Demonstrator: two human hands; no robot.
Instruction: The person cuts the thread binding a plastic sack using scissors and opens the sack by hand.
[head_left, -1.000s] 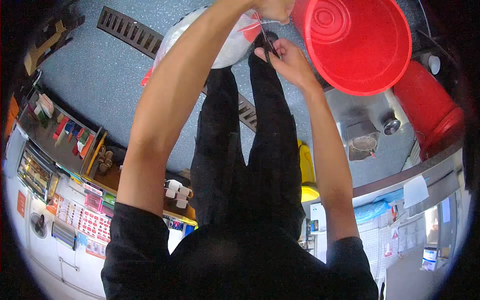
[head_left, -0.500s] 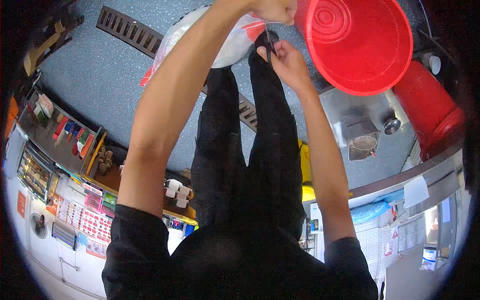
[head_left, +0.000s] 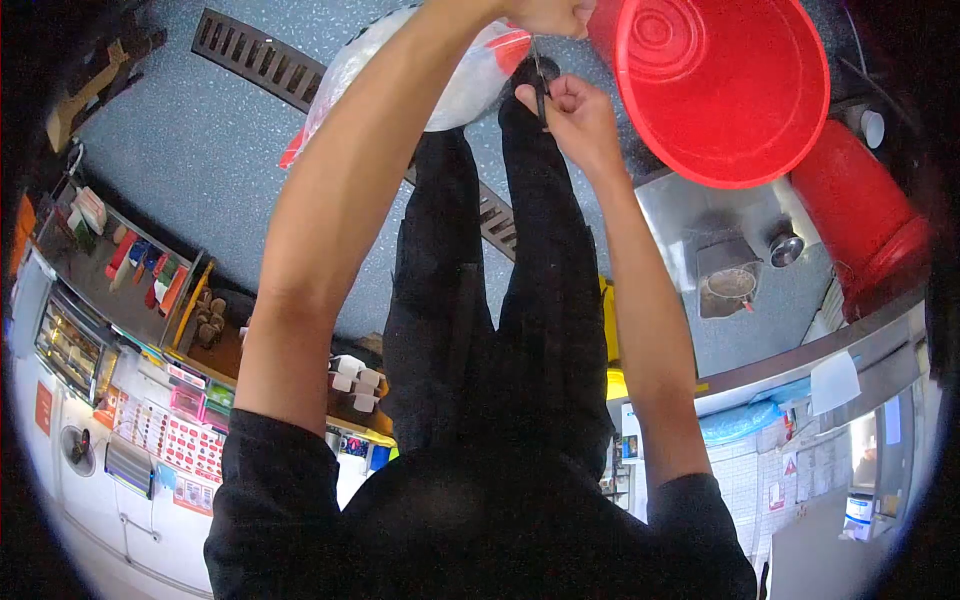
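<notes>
My left hand [head_left: 552, 14] is closed at the top edge, partly cut off by the frame. Its fingers pinch what looks like the gathered edge of a clear plastic bag [head_left: 468, 85]. The bag is bulky, with pale contents and red patches, and rests on the floor by my feet; my left forearm hides part of it. Just below, my right hand [head_left: 583, 118] is closed on scissors [head_left: 542, 95] with dark handles. Their thin blades point up toward the red patch of the bag and my left hand.
A large red bucket [head_left: 735, 165] stands open to the right of my hands, with another red container [head_left: 860, 215] behind it. Drain grates [head_left: 260, 58] cross the speckled floor [head_left: 200, 150]. A metal surface [head_left: 670, 220] is at right, a shelf [head_left: 130, 270] at left.
The scissors and my right hand have shifted slightly, and the blades look more upright. A pale strand between my left hand and the bag no longer shows clearly.
</notes>
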